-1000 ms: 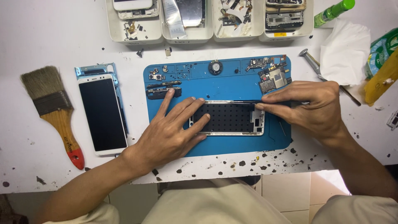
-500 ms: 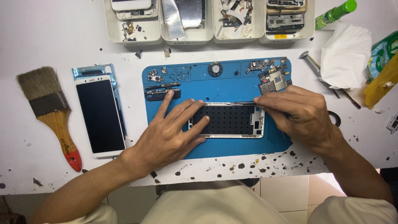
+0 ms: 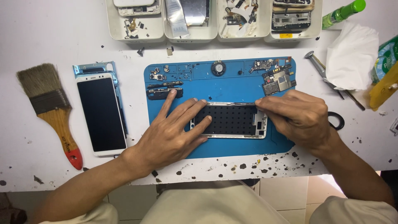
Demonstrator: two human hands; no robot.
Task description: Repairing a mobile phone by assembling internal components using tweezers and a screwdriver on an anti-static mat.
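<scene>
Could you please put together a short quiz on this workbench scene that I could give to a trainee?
1. True or false: the left hand lies flat, fingers spread, on the phone frame.
2. Which thing lies to the left of the blue mat? A) a white cloth B) a phone with a dark screen C) a green bottle
3. Fill in: the right hand holds a thin metal ____ along the frame's top edge.

Key:
1. True.
2. B, the phone; the cloth and bottle are on the right.
3. Tool.
</scene>
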